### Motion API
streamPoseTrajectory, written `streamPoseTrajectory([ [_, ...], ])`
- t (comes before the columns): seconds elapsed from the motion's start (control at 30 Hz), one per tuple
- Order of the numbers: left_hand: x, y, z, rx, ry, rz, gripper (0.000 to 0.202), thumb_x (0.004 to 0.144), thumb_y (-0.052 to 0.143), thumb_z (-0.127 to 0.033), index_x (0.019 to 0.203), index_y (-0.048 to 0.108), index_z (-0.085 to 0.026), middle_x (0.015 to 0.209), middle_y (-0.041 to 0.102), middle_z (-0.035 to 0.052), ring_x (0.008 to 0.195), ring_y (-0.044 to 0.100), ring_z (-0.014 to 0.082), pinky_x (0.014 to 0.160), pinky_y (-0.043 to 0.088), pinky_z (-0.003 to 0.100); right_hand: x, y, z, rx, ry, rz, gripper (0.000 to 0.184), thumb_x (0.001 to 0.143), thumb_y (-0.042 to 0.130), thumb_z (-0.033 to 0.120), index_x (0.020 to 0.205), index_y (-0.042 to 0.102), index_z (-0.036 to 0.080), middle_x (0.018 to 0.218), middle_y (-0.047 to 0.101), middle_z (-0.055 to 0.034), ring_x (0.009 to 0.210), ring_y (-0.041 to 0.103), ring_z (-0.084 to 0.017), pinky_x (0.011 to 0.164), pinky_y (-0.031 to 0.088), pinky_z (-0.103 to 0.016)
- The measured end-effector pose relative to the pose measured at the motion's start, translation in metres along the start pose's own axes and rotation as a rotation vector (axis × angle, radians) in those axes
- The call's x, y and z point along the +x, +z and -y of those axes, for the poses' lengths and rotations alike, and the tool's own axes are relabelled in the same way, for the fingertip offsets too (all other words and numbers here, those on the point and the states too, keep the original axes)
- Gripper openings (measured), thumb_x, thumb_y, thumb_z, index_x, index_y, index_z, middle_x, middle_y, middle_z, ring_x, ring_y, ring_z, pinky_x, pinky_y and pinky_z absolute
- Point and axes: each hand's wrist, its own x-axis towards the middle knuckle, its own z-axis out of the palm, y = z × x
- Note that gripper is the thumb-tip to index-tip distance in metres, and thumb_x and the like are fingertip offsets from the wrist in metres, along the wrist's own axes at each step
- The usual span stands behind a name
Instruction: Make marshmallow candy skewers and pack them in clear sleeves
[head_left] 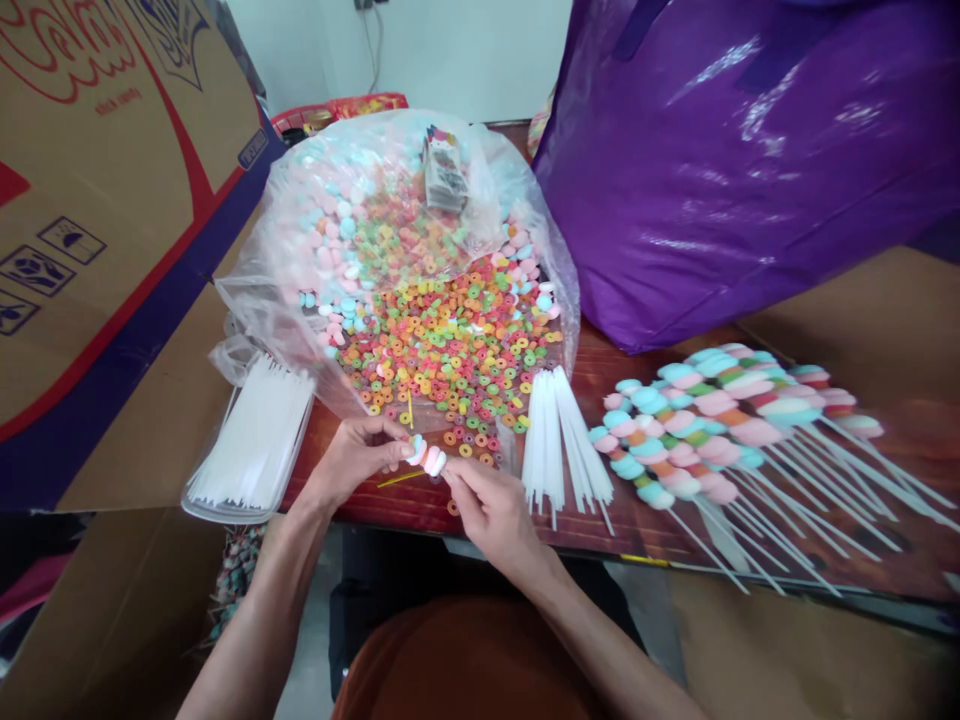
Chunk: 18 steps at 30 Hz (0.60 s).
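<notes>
Near the table's front edge, my left hand [364,452] pinches a blue and white marshmallow at the left end of a short candy skewer [433,460]. An orange ring and pink and white marshmallows follow along it. At the skewer's other end, the fingers of my right hand [495,508] are closed; the stick itself is mostly hidden inside them. Just beyond my hands, a heap of colourful gummy rings [450,340] spreads out of a clear plastic bag [259,230], with pink, blue and white marshmallows [349,225] around it.
White sticks [251,440] fill a clear tray at left; more white sticks [559,440] lie right of my hands. Finished candy skewers [712,410] are piled at right. A cardboard box [112,180], a purple bag [750,180] and a small packet stack [444,172] stand around.
</notes>
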Motion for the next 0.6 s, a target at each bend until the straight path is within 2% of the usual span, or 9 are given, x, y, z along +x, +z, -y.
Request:
streamPoseTrajectory([
  [0.17, -0.003, 0.006, 0.011, -0.122, -0.072, 0.008, 0.032, 0.060, 0.090, -0.039, 0.071, 0.072, -0.016, 0.059, 0.063, -0.0003, 0.049, 0.053, 0.0084, 0.050, 0.043, 0.021, 0.002, 0.004, 0.007, -0.019, -0.008, -0.031, 0.027, 0.099, 0.043, 0.020, 0.079, 0.060, 0.020, 0.063, 0.057, 0.0011, 0.056, 0.054, -0.012, 0.057, 0.040, -0.023],
  [0.27, -0.002, 0.016, 0.011, -0.118, -0.081, -0.022, 0.036, 0.057, 0.090, -0.041, 0.071, 0.071, -0.015, 0.061, 0.064, 0.0004, 0.048, 0.054, 0.0087, 0.050, 0.044, 0.022, 0.005, 0.004, 0.006, -0.015, 0.022, -0.037, 0.028, 0.098, 0.043, 0.020, 0.075, 0.058, 0.020, 0.061, 0.056, 0.0019, 0.053, 0.052, -0.012, 0.055, 0.038, -0.023],
  [0.33, 0.000, 0.023, 0.008, -0.082, -0.074, -0.050, 0.037, 0.060, 0.088, -0.045, 0.071, 0.070, -0.015, 0.058, 0.064, 0.0008, 0.048, 0.054, 0.0098, 0.051, 0.045, 0.023, 0.007, 0.004, 0.003, 0.000, 0.063, -0.066, 0.027, 0.098, 0.045, 0.021, 0.074, 0.057, 0.021, 0.059, 0.055, 0.0027, 0.052, 0.052, -0.011, 0.054, 0.038, -0.022],
  [0.43, 0.010, 0.026, 0.001, -0.004, -0.012, -0.091, 0.039, 0.072, 0.076, -0.053, 0.076, 0.070, -0.015, 0.056, 0.063, 0.0016, 0.049, 0.056, 0.0129, 0.052, 0.045, 0.025, 0.010, 0.003, 0.000, 0.013, 0.099, -0.131, 0.029, 0.099, 0.046, 0.026, 0.072, 0.055, 0.021, 0.059, 0.055, 0.0028, 0.053, 0.053, -0.011, 0.055, 0.039, -0.022],
  [0.5, 0.021, 0.017, -0.004, 0.116, 0.065, -0.195, 0.038, 0.081, 0.065, -0.052, 0.086, 0.072, -0.015, 0.058, 0.063, 0.0017, 0.052, 0.057, 0.0149, 0.053, 0.045, 0.026, 0.010, 0.003, -0.003, 0.022, 0.130, -0.168, 0.029, 0.099, 0.045, 0.029, 0.072, 0.055, 0.021, 0.059, 0.055, 0.0028, 0.053, 0.052, -0.011, 0.053, 0.039, -0.022],
  [0.6, 0.045, -0.013, -0.016, 0.470, 0.221, -0.536, 0.029, 0.088, 0.057, -0.038, 0.097, 0.074, -0.016, 0.067, 0.063, 0.0026, 0.063, 0.059, 0.0181, 0.064, 0.046, 0.029, 0.009, 0.005, -0.007, 0.055, 0.179, -0.191, 0.029, 0.098, 0.047, 0.030, 0.071, 0.054, 0.021, 0.058, 0.054, 0.0035, 0.049, 0.050, -0.011, 0.049, 0.038, -0.021],
])
